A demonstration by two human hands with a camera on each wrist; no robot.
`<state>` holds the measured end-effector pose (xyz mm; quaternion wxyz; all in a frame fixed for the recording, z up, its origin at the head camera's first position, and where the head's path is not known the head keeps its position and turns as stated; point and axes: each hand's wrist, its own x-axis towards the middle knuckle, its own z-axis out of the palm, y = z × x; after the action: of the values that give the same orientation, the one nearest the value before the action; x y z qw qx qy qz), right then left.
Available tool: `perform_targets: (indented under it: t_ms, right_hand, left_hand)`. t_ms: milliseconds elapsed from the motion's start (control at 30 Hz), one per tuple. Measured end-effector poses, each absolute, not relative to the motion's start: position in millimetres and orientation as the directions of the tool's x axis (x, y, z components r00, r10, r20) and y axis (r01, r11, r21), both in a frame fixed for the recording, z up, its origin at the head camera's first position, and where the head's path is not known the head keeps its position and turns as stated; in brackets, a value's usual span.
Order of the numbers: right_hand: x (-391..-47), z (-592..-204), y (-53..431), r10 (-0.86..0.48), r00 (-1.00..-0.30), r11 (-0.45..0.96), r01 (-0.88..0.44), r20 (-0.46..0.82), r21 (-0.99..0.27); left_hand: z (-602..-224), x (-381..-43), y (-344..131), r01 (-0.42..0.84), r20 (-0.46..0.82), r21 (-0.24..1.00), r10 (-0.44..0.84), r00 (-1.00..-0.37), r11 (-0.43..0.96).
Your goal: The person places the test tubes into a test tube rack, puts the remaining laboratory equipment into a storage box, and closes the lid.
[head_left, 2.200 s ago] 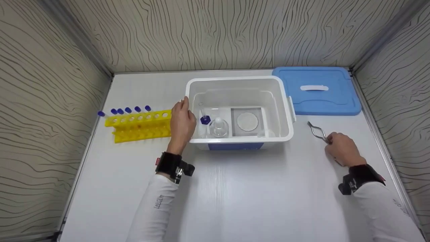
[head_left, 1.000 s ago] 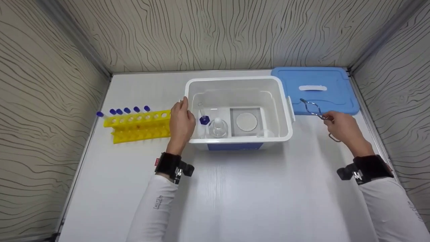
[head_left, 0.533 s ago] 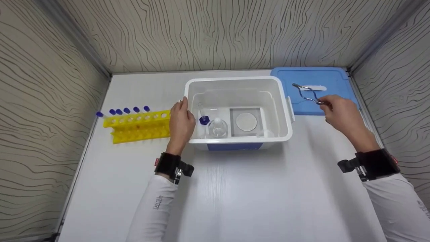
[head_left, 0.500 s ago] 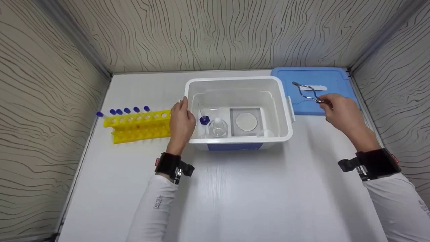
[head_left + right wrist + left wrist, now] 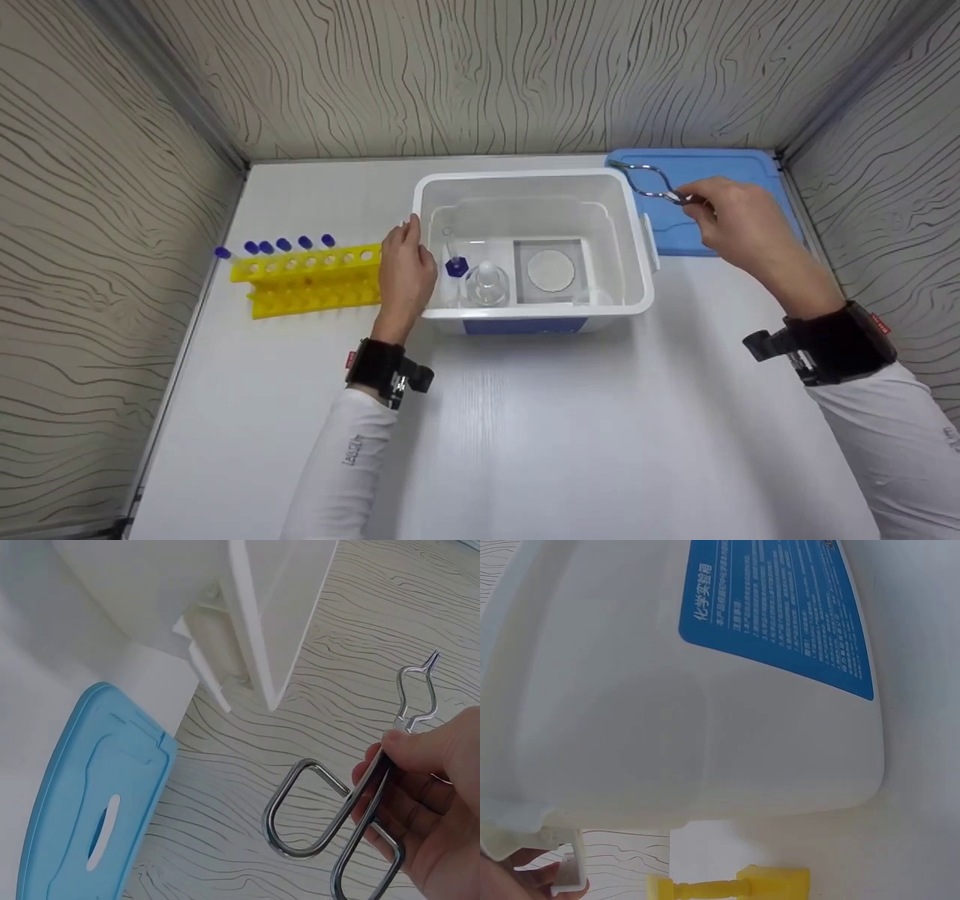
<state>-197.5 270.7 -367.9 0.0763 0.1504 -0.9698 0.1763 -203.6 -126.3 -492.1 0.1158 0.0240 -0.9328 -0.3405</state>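
My left hand [image 5: 407, 274] grips the left side of a white plastic bin [image 5: 525, 310]. In the left wrist view, its fingers curl round the white side handle [image 5: 570, 870]. Metal crucible tongs [image 5: 403, 722] are held between the thumb and fingers of my right hand [image 5: 739, 221], near their pivot, with the ring handles hanging free. Seen from the head, the tips of the tongs reach over the bin's back right corner. Inside the bin lie a clear glass vessel [image 5: 487, 289], a clear tube with a blue hexagonal base [image 5: 457, 267], and gauze with a white disc [image 5: 551, 271].
A yellow test tube rack [image 5: 315, 304] stands left of the bin, holding several tubes with blue caps [image 5: 283, 244]. Behind and right of the bin lies a blue lid [image 5: 720, 236] with a white handle. Patterned walls [image 5: 480, 82] enclose the table.
My right hand has lifted the tongs off the table and carried them up and left, past the blue lid to the bin's corner. The left hand stays on the bin.
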Motion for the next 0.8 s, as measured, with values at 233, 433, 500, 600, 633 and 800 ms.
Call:
perform_targets:
  t_ms: [233,433,500,600,633,800]
  right_hand:
    - [-204,-368,247,-0.340,-0.921,0.865,-0.385,0.190,-0.321]
    - [-207,-375,228,-0.383,-0.906,0.838,-0.424,0.182,-0.344]
    - [-210,-378,222,-0.406,-0.897,0.832,-0.442,0.174,-0.336]
    - [-215,-383,213,-0.441,-0.885,0.829,-0.464,0.147,-0.312]
    - [-216,-385,211,-0.451,-0.882,0.829,-0.471,0.135,-0.301]
    - [-225,-394,202,-0.471,-0.879,0.830,-0.470,0.076,-0.301]
  left_hand:
    - [-491,-203,-126,0.012,0.169,0.652,-0.130,-0.977,0.758]
    - [-490,-203,-125,0.005,0.157,0.657,-0.130,-0.979,0.754]
    - [-490,-203,-126,0.003,0.153,0.656,-0.129,-0.980,0.754]
    - [-492,-203,-127,0.005,0.154,0.654,-0.127,-0.980,0.756]
    - [-492,-204,-127,0.004,0.154,0.653,-0.127,-0.980,0.757]
    - [-493,-204,-128,-0.006,0.149,0.648,-0.135,-0.979,0.761]
